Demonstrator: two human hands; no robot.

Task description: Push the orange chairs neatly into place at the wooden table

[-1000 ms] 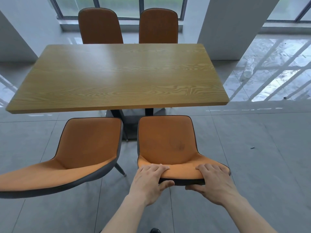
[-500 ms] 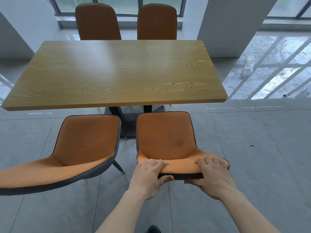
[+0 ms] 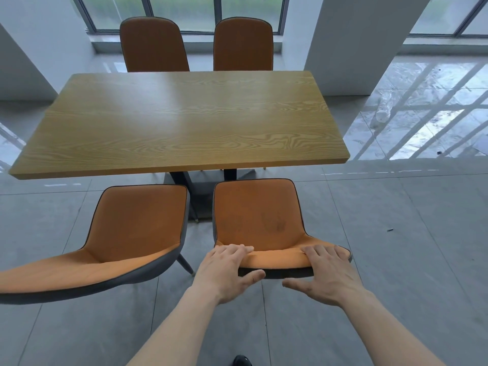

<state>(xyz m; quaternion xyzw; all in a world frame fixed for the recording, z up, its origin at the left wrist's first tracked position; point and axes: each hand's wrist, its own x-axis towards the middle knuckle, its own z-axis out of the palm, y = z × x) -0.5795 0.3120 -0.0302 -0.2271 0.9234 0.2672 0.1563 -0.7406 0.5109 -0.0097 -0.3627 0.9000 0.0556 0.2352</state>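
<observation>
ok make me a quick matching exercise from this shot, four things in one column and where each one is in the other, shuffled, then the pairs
Things:
1. left hand
2. right hand
3. wooden table
4. bottle

Places:
A. lying on the glossy floor, far right
B. between the near and far chairs
C. on the right end of the near right chair's backrest top
D. on the left end of that backrest top

Pairs: 1-D, 2-C, 3-B, 4-A

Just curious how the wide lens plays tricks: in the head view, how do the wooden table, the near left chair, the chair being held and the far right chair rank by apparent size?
1. wooden table
2. near left chair, enlarged by nearness
3. held chair
4. far right chair, partly hidden behind the table
</observation>
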